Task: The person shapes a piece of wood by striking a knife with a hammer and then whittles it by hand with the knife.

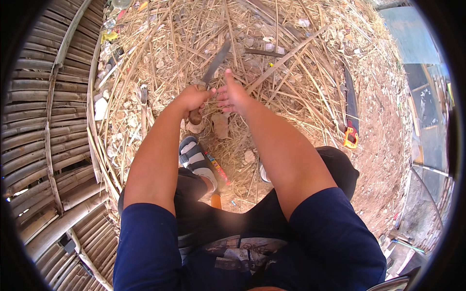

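My left hand is wrapped round the wooden handle of a machete. The handle's brown butt sticks out below my fist, and the dull grey blade slants up and to the right over the straw and split strips. Just right of that fist is my right hand, with its fingers stretched out and the thumb up. I see nothing held in it. Its fingertips come close to my left hand; whether they touch it I cannot tell. A flat stone lies on the ground below both hands.
Right of me lies a handsaw with an orange grip. Dry bamboo strips and straw litter the ground. A bamboo slat wall runs along the left. By my sandalled foot is a colourful narrow wrapper.
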The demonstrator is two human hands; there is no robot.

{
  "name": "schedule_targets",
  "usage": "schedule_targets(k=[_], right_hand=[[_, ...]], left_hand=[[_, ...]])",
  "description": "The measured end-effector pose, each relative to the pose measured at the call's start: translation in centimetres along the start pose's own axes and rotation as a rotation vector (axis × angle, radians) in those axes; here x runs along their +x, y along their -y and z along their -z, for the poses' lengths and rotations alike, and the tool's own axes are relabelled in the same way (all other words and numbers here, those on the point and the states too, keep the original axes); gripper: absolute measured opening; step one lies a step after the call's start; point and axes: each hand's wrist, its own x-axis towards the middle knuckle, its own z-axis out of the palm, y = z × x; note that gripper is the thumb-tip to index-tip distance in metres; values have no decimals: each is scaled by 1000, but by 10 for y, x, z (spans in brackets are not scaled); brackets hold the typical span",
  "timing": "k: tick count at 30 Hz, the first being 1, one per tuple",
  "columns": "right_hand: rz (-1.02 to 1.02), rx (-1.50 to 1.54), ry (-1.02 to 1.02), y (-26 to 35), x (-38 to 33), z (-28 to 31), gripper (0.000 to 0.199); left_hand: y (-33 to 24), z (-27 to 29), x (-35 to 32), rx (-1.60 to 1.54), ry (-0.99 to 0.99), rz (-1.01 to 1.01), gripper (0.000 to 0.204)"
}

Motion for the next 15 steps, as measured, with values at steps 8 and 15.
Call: schedule_targets(k=[8,15], right_hand=[[-33,214,393,30,-63,20,60],[156,82,485,80,-128,96,55]], left_hand=[[-69,-47,-38,43,127,-100,34],[-150,-83,-70,579,56,-480,52]])
